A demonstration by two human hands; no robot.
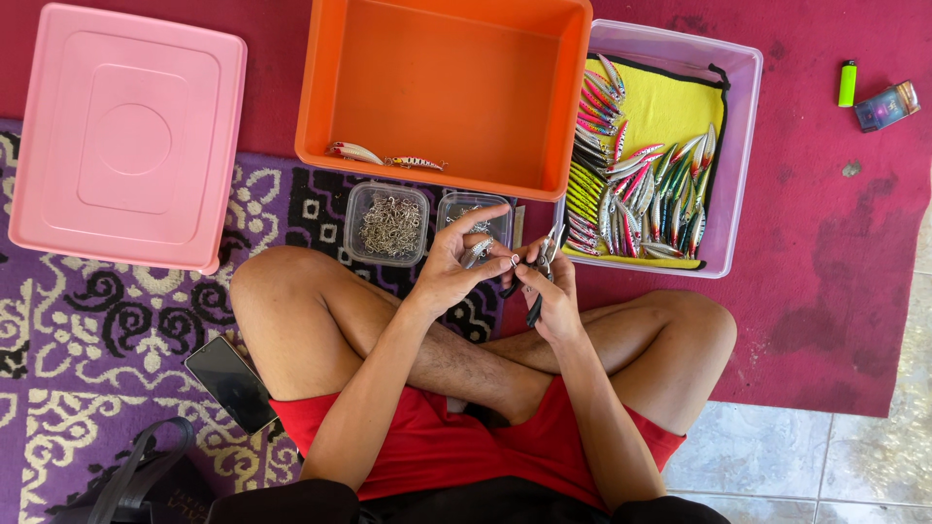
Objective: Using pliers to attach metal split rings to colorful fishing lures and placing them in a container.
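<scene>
I see a small silvery fishing lure (477,253) pinched in the fingers of the left hand (454,264), held above the crossed legs and just in front of the small tubs on the floor; the left hand is curled, thumb and fingertips closed on the lure, forefinger stretched out. The right hand (549,291) is closed round a pair of dark-handled pliers (540,275), whose tips meet the lure; the two hands nearly touch.

Just beyond the hands stand two small clear tubs on the purple patterned rug (87,320); the left tub (387,224) is heaped with small metal hooks or rings, too fine for me to tell which; the right tub (474,215) is half hidden behind the left hand and holds some of the same metal bits.

Behind them sits an orange bin (442,92), nearly bare inside; two lures (386,156) lie along its near wall. To its right, touching it, is a pale lilac bin (740,146) lined with a yellow cloth (670,102); rows of many coloured lures fill its near half.

A pink lid (126,136) lies flat at the rug's far left; a dark phone (231,382) rests by the left knee; a black bag (136,480) sits at the near left corner; a green lighter (848,83) and a small packet (887,105) lie on the red mat (825,243), far right.
</scene>
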